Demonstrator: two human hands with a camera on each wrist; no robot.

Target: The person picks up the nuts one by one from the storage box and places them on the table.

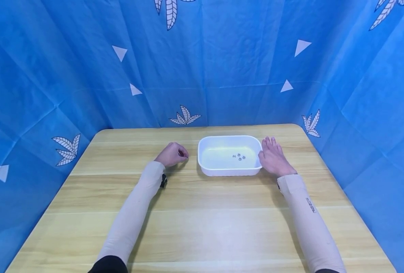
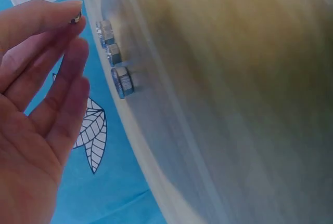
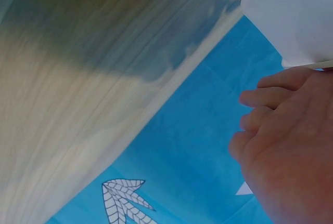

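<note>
My left hand is to the left of a white plastic basin, low over the table. In the left wrist view its thumb and forefinger pinch a small metal nut, mostly covered by the fingertips. Three more shiny nuts stand in a row on the wood close by; in the head view the left hand hides them. Several small nuts lie on the basin's floor, right of its middle. My right hand rests against the basin's right rim, fingers extended away from me and thumb at the edge.
The wooden table carries the basin toward its far edge. A blue curtain with white leaf and triangle prints hangs behind the table and along both sides. Both forearms, in pale sleeves, reach in from the near edge.
</note>
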